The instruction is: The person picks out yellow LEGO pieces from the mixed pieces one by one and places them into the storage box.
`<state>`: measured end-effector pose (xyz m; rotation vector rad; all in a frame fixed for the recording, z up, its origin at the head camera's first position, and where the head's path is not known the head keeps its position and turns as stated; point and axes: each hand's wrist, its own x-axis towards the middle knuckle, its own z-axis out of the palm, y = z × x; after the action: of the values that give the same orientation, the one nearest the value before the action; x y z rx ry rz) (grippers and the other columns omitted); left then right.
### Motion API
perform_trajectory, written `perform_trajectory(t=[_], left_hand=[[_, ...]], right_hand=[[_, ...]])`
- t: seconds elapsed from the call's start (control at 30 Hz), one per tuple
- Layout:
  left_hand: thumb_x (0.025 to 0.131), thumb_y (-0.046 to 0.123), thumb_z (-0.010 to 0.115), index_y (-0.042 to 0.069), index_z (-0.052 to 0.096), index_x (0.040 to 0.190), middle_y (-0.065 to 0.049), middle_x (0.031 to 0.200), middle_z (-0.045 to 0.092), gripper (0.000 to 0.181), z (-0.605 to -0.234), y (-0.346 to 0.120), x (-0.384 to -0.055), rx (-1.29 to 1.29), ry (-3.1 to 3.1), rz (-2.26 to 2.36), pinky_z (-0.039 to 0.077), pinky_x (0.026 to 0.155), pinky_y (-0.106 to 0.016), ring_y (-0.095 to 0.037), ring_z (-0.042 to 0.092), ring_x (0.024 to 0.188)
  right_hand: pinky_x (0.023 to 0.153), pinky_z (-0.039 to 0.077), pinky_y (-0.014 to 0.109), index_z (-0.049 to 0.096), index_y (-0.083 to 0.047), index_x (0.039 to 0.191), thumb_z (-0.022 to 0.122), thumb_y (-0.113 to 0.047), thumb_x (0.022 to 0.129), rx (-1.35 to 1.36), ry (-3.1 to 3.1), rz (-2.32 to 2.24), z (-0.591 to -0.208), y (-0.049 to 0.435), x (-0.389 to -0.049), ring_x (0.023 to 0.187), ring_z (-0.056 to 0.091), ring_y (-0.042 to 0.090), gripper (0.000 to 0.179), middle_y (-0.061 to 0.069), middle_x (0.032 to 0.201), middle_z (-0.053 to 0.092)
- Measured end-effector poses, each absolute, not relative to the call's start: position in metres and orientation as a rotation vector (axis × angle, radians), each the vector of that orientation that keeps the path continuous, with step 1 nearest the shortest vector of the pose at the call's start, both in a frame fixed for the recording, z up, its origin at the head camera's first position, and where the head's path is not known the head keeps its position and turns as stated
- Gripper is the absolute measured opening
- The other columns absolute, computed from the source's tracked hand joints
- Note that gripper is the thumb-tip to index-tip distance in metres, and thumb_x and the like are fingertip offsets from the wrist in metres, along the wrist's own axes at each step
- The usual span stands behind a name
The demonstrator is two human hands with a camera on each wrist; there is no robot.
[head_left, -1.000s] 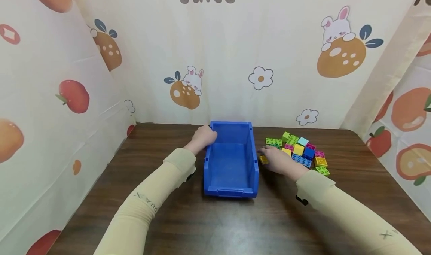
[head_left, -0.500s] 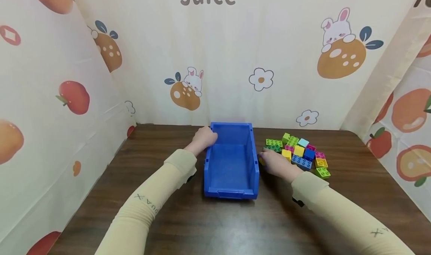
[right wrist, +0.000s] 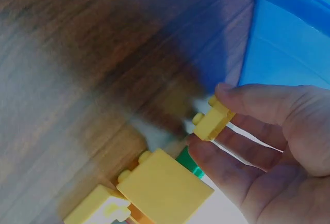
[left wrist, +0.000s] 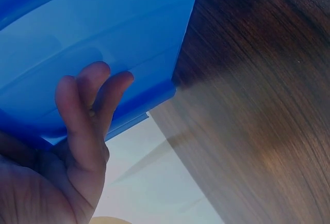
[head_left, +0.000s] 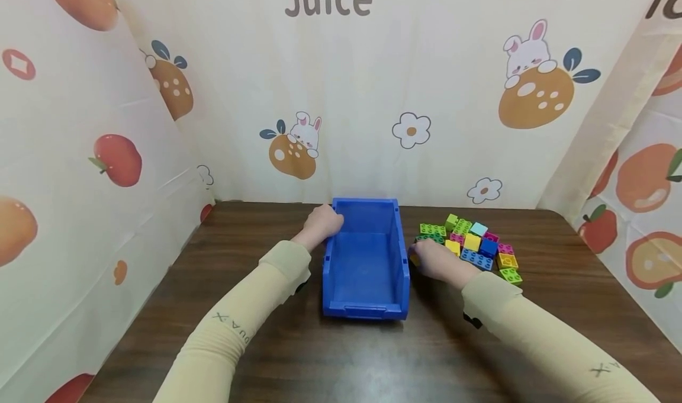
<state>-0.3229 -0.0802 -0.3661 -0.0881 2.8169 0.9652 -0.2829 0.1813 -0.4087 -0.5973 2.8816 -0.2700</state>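
A blue open-fronted plastic storage bin [head_left: 365,312] stands on the brown table. My left hand [head_left: 322,222] grips the rear part of its left wall; in the left wrist view several fingers [left wrist: 77,118] lie against the outer side, and the thumb is hidden. Just beside the bin's right wall, my right hand [head_left: 438,261] pinches a small yellow toy brick [right wrist: 212,122] between thumb and fingertips. This brick is mostly covered by the hand in the head view. Larger yellow bricks [right wrist: 165,188] and part of a green brick [right wrist: 190,162] lie near the fingers.
A loose cluster of bricks lies right of the bin, among them a blue brick [head_left: 476,259], a dark blue one [head_left: 488,247] and a lime green one [head_left: 511,276]. A printed curtain [head_left: 362,95] hangs along the table's back edge.
My right hand has shifted slightly left with the yellow brick, and more of the cluster shows behind it. My left hand stays on the bin. The head view has tilted up slightly.
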Motion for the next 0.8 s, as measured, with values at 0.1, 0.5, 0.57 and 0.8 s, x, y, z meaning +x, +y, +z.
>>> perform_trajectory(t=[0.1, 0.5, 0.57, 0.8], left_hand=[[0.091, 0.019, 0.043, 0.008, 0.046, 0.065, -0.003, 0.051, 0.041, 0.029, -0.366, -0.081, -0.323, -0.089, 2.812, 0.976, 0.048, 0.042, -0.028, -0.020, 0.058, 0.046], [0.092, 0.020, 0.042, 0.008, 0.047, 0.067, -0.004, 0.054, 0.042, 0.028, -0.365, -0.080, -0.322, -0.120, 2.782, 0.989, 0.055, 0.057, -0.037, -0.020, 0.059, 0.048], [0.092, 0.020, 0.042, 0.009, 0.046, 0.068, -0.004, 0.054, 0.040, 0.026, -0.364, -0.080, -0.321, -0.118, 2.784, 0.994, 0.055, 0.061, -0.038, -0.020, 0.058, 0.048], [0.091, 0.020, 0.043, 0.009, 0.046, 0.070, -0.004, 0.055, 0.041, 0.024, -0.369, -0.080, -0.324, -0.088, 2.811, 0.974, 0.054, 0.056, -0.037, -0.020, 0.058, 0.049]], right_hand=[[0.083, 0.052, 0.048, 0.066, -0.004, 0.111, 0.072, -0.008, 0.081, -0.588, 2.867, -0.268, -0.404, 0.181, -0.282, 0.083, 0.063, 0.023, 0.032, 0.014, 0.103, 0.068], [0.082, 0.052, 0.048, 0.064, -0.003, 0.115, 0.075, -0.009, 0.078, -0.599, 2.841, -0.236, -0.358, 0.179, -0.273, 0.093, 0.063, 0.030, 0.039, 0.016, 0.108, 0.065], [0.080, 0.053, 0.047, 0.065, -0.003, 0.114, 0.076, -0.009, 0.077, -0.626, 2.853, -0.219, -0.351, 0.178, -0.274, 0.093, 0.064, 0.031, 0.038, 0.017, 0.108, 0.066], [0.078, 0.054, 0.044, 0.065, 0.002, 0.112, 0.074, -0.006, 0.078, -0.708, 2.905, -0.154, -0.328, 0.174, -0.271, 0.094, 0.066, 0.033, 0.036, 0.021, 0.108, 0.066]])
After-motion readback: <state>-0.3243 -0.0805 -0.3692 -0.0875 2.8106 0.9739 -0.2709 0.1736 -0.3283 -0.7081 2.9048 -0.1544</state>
